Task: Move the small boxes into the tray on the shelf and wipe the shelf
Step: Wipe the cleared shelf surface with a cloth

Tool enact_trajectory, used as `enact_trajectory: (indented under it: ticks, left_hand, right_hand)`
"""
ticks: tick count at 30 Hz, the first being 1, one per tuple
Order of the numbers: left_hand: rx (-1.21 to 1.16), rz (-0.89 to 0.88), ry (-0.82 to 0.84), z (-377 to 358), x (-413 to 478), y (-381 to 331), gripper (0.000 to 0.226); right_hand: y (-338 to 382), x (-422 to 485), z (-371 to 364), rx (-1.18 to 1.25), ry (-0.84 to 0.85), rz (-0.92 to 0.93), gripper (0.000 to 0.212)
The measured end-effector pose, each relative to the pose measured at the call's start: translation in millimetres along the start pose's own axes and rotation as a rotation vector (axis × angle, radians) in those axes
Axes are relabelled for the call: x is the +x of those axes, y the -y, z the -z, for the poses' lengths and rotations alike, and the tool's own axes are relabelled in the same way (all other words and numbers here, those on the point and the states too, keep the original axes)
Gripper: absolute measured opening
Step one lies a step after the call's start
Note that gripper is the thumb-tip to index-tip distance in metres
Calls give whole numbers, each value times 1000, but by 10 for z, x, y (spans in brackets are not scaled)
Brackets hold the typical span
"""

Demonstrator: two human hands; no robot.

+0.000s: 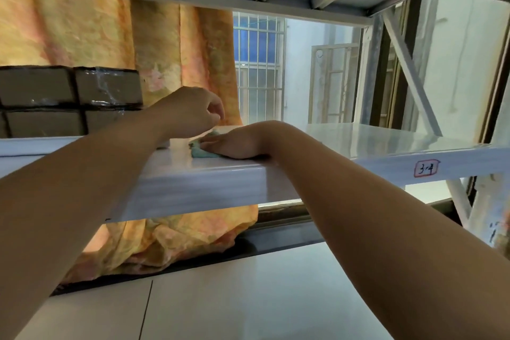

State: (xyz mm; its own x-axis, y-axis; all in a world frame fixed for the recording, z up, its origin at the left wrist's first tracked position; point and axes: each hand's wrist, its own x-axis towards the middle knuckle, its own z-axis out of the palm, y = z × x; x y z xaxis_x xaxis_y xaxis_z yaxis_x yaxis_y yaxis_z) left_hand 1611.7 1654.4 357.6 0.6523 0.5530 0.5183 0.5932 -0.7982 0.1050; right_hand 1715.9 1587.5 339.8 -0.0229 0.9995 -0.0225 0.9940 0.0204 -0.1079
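Your right grip [234,146] is flat and open, pressing the green cloth [200,150] on the shelf [386,135]. Your left grip [190,113], just above it, is curled and holds nothing. Small boxes [69,99] sit stacked far left. I can't see the tray. Wiping isn't finished yet.

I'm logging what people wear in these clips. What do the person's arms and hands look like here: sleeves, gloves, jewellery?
Both forearms are bare up to the frame edge: no sleeves in view. The left hand and right hand wear no gloves. No watch, bracelet or ring shows, though the fingers are mostly hidden.
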Motion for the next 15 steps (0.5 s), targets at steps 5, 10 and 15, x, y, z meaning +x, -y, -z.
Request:
enact_trajectory:
  ticks: [5, 10, 15]
  left_hand:
    - [3, -80, 63, -60, 46, -187, 17]
    - [45, -110, 121, -162, 125, -437, 23]
    - [55, -113, 132, -212, 183, -597, 27]
  right_hand:
    - [-186, -124, -55, 16, -19, 45, 54]
    - [-410, -293, -15, 131, -1, -55, 56]
    - [-491, -349, -5, 165, -18, -105, 64]
